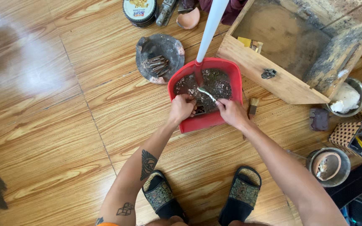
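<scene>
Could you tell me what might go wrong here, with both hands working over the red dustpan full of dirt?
1. The right hand holds a thin metal tool close to the left hand, so a slip could nick it.
2. Pressing at the front lip of the red dustpan might tip dirt onto the wooden floor.

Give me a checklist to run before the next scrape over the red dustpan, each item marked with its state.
1. Left hand has a grip on the small dark piece over the dustpan: ok.
2. Right hand holds the metal tool: ok.
3. Debris stays inside the dustpan: ok.
4. Dustpan flat on the wooden floor: ok.
5. Tool tip touching the piece: cannot tell.
6. Small brush within reach beside the dustpan: ok.
</scene>
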